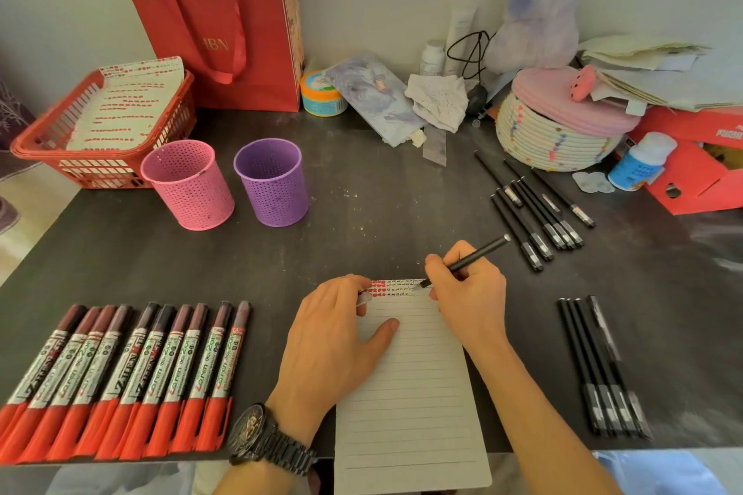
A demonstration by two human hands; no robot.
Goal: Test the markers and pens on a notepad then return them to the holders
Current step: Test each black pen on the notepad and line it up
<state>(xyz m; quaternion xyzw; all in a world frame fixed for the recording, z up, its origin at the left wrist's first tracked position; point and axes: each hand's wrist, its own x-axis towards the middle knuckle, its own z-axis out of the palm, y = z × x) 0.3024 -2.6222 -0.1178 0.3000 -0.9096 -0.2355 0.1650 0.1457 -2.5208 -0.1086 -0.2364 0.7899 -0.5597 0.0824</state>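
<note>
Notepad [406,394] first: it lies at the near edge of the table [362,193], its top rows already filled with red and black marks. Your left hand [333,338] rests palm down on its upper left, fingers loosely bent and pinning the page. A small pale thing shows at the fingertips, too small to identify. Keep that pressure so the sheet does not slide.

Your right hand [468,293] pinches a black pen [470,257] in a writing grip, tip at the top right corner of the page. Make a short, light mark in the free space there, just enough to judge the ink.

Red markers [120,382] lie in a row to your left, and four pens [603,370] to your right. More pens [534,209] lie farther off. Past them all, the pink holder [189,185] and the purple holder [273,181] stand upright. Reach over the marks, not through them, to avoid smearing.
</note>
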